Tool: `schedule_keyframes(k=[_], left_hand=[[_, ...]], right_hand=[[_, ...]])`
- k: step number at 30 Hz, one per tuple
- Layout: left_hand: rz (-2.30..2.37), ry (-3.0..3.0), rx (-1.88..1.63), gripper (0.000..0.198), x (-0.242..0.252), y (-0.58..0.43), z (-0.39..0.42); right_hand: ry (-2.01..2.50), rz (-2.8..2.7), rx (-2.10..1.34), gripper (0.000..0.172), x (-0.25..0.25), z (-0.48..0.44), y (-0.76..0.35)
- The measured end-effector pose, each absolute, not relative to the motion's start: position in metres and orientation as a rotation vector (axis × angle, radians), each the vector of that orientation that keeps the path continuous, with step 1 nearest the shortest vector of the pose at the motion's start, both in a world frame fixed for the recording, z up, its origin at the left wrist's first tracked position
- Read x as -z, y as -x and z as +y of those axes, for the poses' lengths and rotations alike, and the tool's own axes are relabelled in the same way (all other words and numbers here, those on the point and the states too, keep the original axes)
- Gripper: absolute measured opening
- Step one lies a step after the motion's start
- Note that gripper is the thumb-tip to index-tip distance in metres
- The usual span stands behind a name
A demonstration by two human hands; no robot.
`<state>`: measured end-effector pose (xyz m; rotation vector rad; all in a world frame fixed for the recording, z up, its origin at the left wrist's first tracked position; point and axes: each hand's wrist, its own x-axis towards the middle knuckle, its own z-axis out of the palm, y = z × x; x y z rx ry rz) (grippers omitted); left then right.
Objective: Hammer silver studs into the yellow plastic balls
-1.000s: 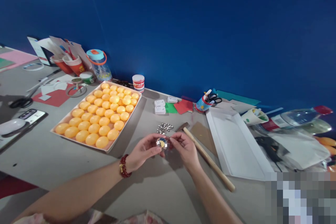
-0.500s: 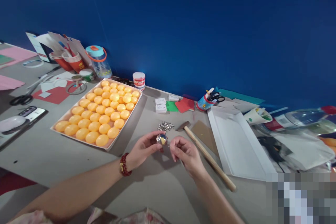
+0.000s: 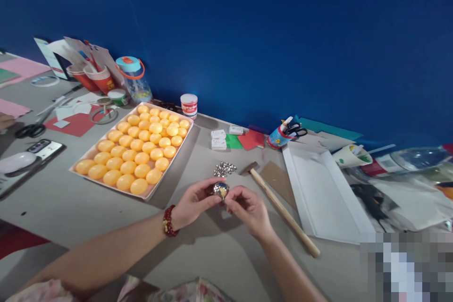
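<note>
Between the thumb and fingers of my left hand [image 3: 196,203] is a ball [image 3: 220,189] covered in shiny silver tack heads, with a yellow patch bare on its near side. My right hand [image 3: 248,207] is pinched closed, its fingertips touching the right side of the ball. Whatever lies in that pinch is too small to make out. Just beyond the ball lies a small heap of silver thumbtacks [image 3: 225,168]. A hammer [image 3: 285,212] with a wooden handle rests to the right of my right hand.
On the left stands a shallow box [image 3: 155,193] of orange balls. Small white boxes [image 3: 218,144] and red paper [image 3: 250,139] lie near the blue wall. An open white tray [image 3: 327,193] is at right, by a pen cup [image 3: 278,138]. Scissors [image 3: 30,130] lie far left.
My right hand has moved left, closing the gap to the ball, and its fingertips now touch it. The ball stays in my left hand. The view has shifted slightly.
</note>
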<state>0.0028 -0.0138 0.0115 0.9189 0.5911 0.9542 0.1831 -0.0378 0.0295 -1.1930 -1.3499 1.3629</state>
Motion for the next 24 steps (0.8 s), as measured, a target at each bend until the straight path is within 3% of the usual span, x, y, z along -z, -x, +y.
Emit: schedule_keyframes(k=[24], left_hand=[[0.604, -0.970, -0.950, 0.044, -0.0092, -0.0027, -0.0139]], right_hand=[[1.183, -1.344, -1.378, 0.022, -0.0336, -0.0370, -0.1820]])
